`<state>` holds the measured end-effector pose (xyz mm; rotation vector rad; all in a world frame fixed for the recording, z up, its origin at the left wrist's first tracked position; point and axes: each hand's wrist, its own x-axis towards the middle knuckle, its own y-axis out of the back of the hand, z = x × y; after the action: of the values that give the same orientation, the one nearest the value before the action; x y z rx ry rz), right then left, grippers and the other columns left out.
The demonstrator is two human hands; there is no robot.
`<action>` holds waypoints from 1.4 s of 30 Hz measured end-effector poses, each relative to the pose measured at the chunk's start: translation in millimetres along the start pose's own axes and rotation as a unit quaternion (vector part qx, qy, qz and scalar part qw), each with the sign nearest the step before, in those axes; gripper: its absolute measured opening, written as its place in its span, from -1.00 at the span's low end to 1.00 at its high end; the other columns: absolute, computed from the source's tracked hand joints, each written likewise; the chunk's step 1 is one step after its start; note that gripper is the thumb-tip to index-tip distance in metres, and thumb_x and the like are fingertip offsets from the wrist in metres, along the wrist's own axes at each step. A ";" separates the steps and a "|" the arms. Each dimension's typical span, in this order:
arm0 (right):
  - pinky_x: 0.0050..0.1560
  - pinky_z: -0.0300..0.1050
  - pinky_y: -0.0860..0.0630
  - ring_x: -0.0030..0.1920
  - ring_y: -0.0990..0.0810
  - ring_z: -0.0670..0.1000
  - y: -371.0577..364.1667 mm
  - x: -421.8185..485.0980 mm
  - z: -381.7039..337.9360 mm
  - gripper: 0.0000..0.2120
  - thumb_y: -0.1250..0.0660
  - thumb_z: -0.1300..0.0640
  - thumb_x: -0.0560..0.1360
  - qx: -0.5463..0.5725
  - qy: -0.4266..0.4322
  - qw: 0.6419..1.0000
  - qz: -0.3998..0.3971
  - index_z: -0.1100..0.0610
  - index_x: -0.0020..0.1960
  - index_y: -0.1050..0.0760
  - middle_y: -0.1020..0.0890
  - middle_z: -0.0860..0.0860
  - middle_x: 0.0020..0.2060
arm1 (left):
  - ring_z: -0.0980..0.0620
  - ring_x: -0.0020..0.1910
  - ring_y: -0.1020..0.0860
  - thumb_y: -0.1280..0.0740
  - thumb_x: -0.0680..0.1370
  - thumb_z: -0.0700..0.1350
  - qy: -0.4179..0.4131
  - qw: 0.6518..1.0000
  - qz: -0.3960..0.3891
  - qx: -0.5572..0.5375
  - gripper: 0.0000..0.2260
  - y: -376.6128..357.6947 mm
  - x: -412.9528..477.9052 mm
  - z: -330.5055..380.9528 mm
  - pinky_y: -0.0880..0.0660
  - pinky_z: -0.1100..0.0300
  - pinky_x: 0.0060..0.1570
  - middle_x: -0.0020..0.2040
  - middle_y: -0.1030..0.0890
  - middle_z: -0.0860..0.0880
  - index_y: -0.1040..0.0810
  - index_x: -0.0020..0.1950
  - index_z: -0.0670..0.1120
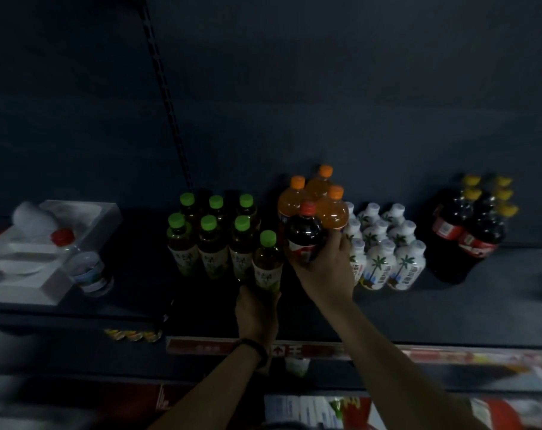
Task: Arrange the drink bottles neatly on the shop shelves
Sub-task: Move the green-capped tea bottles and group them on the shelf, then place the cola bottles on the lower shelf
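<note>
Pretty dim shelf (449, 305) here. Right hand (327, 271) is wrapped round a red-capped cola bottle (304, 234), upright and touching the front of the orange soda bottles (313, 200). Left hand (257, 311) grips the base of a green-capped tea bottle (267, 259), front-left of the orange ones.

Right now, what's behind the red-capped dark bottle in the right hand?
Three orange-capped bottles stand clustered behind the red-capped dark bottle that the right hand grips. It covers their lower fronts, so anything low between them is hidden.
</note>
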<state>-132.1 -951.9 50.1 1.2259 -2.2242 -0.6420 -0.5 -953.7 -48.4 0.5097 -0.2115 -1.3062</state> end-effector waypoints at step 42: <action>0.34 0.13 -0.54 0.33 -0.62 0.15 168.3 -107.8 89.9 -0.62 -0.31 0.12 0.62 0.319 -0.118 0.935 -0.095 0.14 0.42 -0.53 -0.67 0.13 0.28 | -0.01 0.22 -0.68 -0.61 0.47 0.00 -0.127 0.861 -0.459 -0.181 -0.45 -30.3 -142.0 35.3 -0.64 0.11 0.21 0.18 -0.71 0.05 -0.48 0.38 0.23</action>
<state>-244.3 -764.2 64.3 1.7705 -2.6465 -0.1206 -79.0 -831.6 -13.0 0.0821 0.0896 -2.2974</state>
